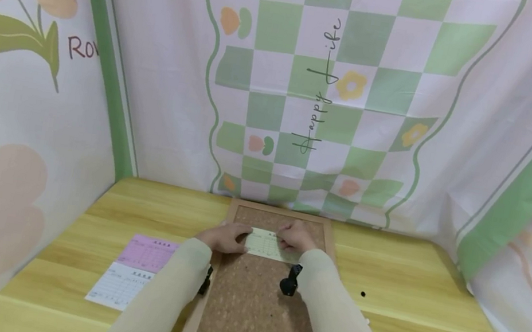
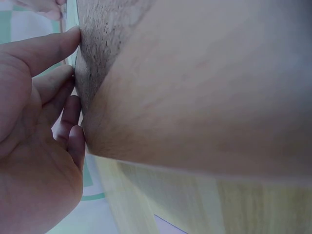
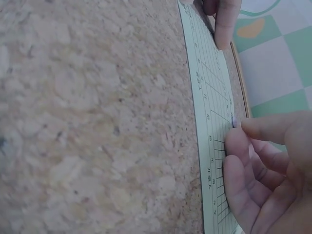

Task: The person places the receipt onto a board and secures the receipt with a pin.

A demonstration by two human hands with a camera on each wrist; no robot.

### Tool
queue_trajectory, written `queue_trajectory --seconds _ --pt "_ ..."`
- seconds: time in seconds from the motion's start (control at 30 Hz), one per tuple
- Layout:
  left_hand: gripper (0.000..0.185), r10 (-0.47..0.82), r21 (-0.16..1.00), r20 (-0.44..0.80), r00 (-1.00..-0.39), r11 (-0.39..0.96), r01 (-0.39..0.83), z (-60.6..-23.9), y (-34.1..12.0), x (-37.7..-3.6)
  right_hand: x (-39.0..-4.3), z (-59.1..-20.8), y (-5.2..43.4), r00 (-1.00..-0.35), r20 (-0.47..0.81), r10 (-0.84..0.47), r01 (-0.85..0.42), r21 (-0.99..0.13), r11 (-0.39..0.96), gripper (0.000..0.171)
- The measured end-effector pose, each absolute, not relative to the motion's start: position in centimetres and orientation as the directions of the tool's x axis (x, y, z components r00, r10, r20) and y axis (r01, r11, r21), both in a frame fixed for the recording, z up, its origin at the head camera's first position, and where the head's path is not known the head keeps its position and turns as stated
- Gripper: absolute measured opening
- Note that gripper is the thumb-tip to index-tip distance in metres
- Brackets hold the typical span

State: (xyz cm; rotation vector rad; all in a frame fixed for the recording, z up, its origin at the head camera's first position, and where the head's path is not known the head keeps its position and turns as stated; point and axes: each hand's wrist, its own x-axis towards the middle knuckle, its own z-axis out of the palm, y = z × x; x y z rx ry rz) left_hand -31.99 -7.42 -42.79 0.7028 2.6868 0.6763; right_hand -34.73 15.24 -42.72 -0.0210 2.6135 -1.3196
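A framed cork board lies flat on the wooden table. A pale green lined slip of paper lies across its upper part. My left hand presses on the slip's left end with fairly straight fingers; the left wrist view shows those fingers against the cork board. My right hand is at the slip's right end. In the right wrist view its thumb and forefinger pinch a tiny pale pin against the slip.
A pink slip and a white slip lie on the table left of the board. A small dark dot sits on the table to the right. Printed fabric walls close in the back and both sides.
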Motion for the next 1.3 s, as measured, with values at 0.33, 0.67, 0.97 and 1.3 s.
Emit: queue_trajectory --seconds 0.33,0.67,0.97,1.3 --pt "0.058 0.525 0.505 -0.143 -0.839 0.768 0.394 -42.8 -7.3 -32.0 -34.7 -42.2 15.5 -0.961 -0.218 -0.172 0.067 -0.782 0.619 0.033" --pt "0.058 0.523 0.499 -0.149 -0.839 0.773 0.393 -42.8 -7.3 -31.9 -34.2 -41.6 16.0 -0.953 -0.230 -0.199 0.059 -0.780 0.623 0.015" --pt "0.059 0.515 0.505 -0.156 -0.843 0.775 0.380 -42.7 -7.5 -31.8 -34.3 -41.6 16.4 -0.942 -0.242 -0.231 0.058 -0.798 0.600 0.019" --pt "0.059 0.523 0.483 -0.149 -0.839 0.779 0.400 -42.5 -7.4 -31.7 -34.0 -41.2 16.8 -0.939 -0.245 -0.241 0.052 -0.795 0.604 0.025"
